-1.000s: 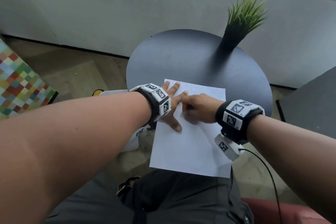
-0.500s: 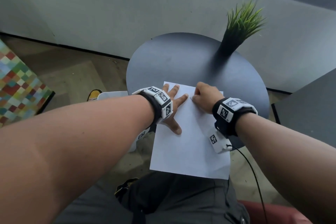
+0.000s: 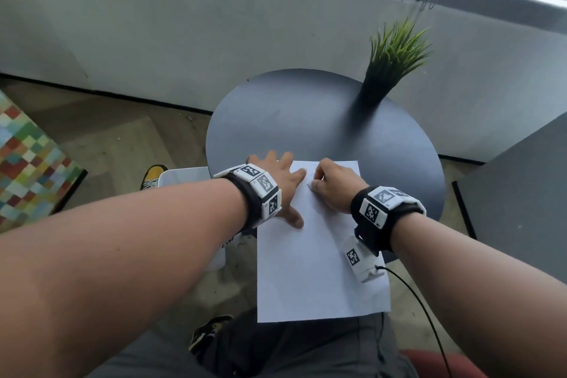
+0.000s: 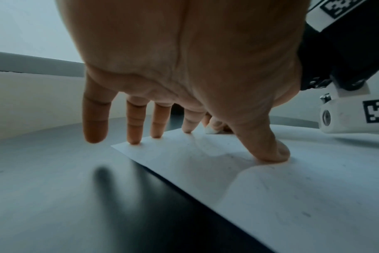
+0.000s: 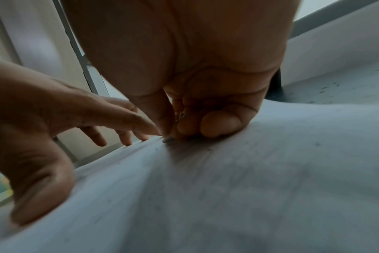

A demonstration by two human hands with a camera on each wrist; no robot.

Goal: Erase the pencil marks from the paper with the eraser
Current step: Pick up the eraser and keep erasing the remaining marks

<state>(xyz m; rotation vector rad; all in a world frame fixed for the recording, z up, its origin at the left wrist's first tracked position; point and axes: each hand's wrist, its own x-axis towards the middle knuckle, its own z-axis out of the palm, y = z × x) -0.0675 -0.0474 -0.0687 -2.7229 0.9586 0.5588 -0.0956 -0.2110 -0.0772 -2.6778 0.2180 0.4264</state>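
A white sheet of paper (image 3: 313,270) lies on the round dark table (image 3: 306,120), its near half hanging over the edge above my lap. My left hand (image 3: 277,181) lies spread flat, with fingers and thumb pressing the paper's far left corner (image 4: 184,154). My right hand (image 3: 333,184) is curled into a fist and pinches a small white eraser (image 3: 310,185) against the sheet near the far edge. From the left wrist the eraser (image 4: 211,130) shows as a white lump behind my fingers; its tip (image 5: 167,139) touches the paper (image 5: 227,188) in the right wrist view.
A potted green grass plant (image 3: 389,61) stands at the table's far right. A dark surface (image 3: 521,193) sits to the right, a coloured patchwork seat (image 3: 27,159) to the left, and a white bin (image 3: 184,176) stands by the table's left side. A cable (image 3: 420,307) trails from my right wrist.
My right hand with the eraser slid from the sheet's middle up toward its far edge, then a little left toward my left index finger. The left hand kept pressing the corner.
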